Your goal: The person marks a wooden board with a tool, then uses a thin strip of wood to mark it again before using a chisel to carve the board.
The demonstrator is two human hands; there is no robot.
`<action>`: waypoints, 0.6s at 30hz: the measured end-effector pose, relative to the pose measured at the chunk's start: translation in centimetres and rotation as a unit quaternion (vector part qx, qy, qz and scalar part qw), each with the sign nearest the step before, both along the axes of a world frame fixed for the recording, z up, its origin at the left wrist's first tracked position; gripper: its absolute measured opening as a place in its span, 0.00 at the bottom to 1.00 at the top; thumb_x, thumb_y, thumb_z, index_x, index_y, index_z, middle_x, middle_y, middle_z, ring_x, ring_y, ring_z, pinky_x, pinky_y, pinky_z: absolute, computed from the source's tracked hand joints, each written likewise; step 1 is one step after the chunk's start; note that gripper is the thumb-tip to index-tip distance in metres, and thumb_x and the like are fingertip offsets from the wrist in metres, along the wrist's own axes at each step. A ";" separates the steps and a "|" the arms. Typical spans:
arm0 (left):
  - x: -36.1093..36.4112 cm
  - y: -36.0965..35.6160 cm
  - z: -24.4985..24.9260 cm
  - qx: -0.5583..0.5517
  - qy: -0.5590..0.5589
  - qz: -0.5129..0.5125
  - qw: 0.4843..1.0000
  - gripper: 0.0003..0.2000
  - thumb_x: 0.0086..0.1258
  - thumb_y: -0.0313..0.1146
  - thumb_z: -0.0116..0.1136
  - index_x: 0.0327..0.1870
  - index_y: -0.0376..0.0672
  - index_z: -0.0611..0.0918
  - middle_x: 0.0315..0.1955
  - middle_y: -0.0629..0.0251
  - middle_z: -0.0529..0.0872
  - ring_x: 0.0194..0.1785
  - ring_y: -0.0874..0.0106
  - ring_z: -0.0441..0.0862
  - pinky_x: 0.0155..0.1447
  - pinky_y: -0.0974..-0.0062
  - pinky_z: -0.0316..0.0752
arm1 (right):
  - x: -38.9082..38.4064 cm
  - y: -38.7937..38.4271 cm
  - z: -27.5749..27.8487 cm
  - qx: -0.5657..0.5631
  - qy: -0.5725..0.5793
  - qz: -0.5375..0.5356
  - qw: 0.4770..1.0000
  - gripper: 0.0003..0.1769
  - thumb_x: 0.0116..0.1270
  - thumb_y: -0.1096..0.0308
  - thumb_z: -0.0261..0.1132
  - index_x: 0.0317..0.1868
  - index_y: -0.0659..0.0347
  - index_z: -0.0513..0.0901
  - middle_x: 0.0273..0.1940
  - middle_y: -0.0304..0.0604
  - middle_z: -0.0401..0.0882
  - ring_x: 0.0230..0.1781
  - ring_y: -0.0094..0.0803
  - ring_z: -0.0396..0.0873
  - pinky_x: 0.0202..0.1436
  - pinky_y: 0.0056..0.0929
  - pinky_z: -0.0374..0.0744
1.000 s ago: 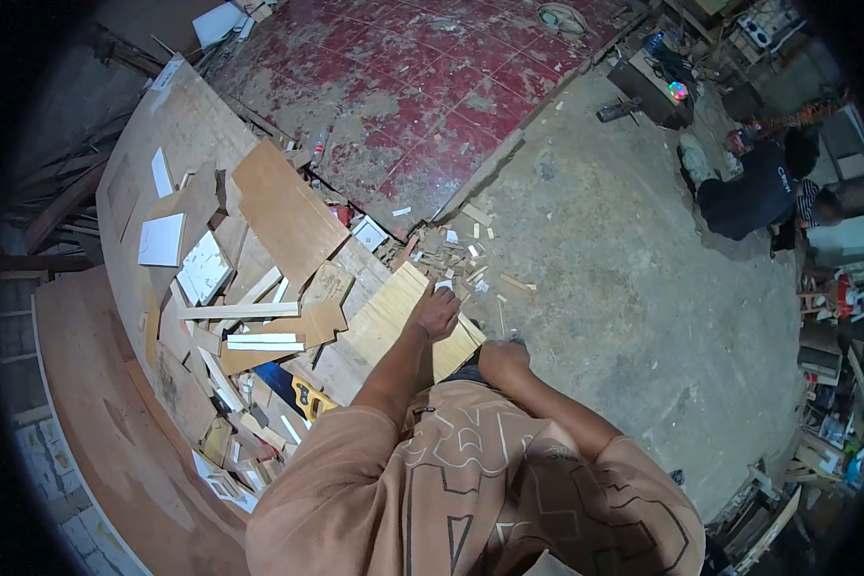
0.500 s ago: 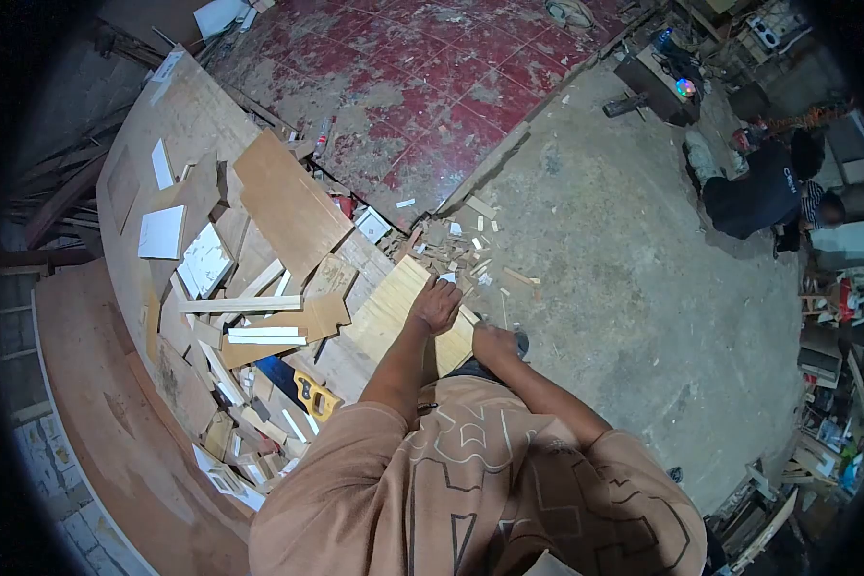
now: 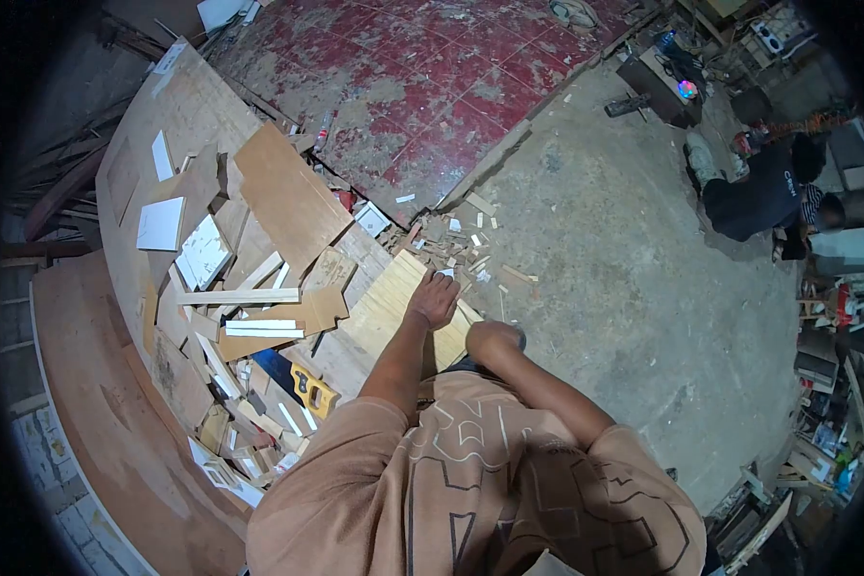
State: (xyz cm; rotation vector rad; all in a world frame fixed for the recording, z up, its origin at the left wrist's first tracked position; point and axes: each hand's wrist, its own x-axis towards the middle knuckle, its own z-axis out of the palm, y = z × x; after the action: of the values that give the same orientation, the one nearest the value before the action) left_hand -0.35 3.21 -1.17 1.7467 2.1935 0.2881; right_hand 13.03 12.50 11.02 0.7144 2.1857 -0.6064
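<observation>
A pale wooden board lies at the table's near right edge, in front of my body. My left hand rests on top of it, fingers bent down at the board's right side and pressing it. Close by, my right hand is closed in a fist just off the board's right edge. Whatever is in that fist is hidden by the hand itself. To the left of my left forearm lies a handsaw with a yellow and black handle, its blue blade among the scraps.
Offcuts, white panels and a brown sheet cover much of the worktable. Small wood scraps litter the concrete floor. Another person in dark clothes is low down at the far right, near tools.
My right hand has shifted slightly up and left along the board's edge, its wrist turned a little. The left hand stays on the board. The view has tilted slightly.
</observation>
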 end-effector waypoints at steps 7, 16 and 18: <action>0.0 -0.2 -0.1 0.013 0.019 0.000 1.000 0.11 0.66 0.38 0.49 0.43 0.41 0.76 0.40 0.55 0.78 0.53 0.57 0.73 0.69 0.53 0.56 | 3.2 0.0 2.7 -0.002 0.045 0.021 0.999 0.12 0.62 0.69 0.58 0.40 0.63 0.87 0.41 0.55 0.86 0.42 0.46 0.87 0.41 0.39 0.84; -0.1 -0.1 -0.3 0.049 0.005 0.004 0.999 0.10 0.64 0.36 0.51 0.41 0.40 0.76 0.38 0.55 0.77 0.52 0.56 0.73 0.68 0.53 0.57 | -0.3 -0.3 -7.1 -0.032 0.070 -0.028 0.997 0.11 0.61 0.70 0.58 0.37 0.66 0.86 0.44 0.59 0.84 0.46 0.50 0.84 0.46 0.44 0.82; -0.5 -0.2 -0.4 0.062 0.002 0.005 0.998 0.10 0.64 0.36 0.51 0.41 0.40 0.76 0.38 0.55 0.77 0.52 0.56 0.73 0.68 0.53 0.58 | -0.3 -0.3 -7.6 -0.027 0.078 -0.059 0.995 0.12 0.61 0.70 0.57 0.39 0.66 0.85 0.45 0.61 0.83 0.48 0.51 0.84 0.48 0.45 0.82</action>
State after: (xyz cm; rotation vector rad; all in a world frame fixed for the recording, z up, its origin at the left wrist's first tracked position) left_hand -0.86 2.97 -1.61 1.8025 2.2301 0.4317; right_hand 12.75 12.25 3.47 0.7939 2.2718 -0.8040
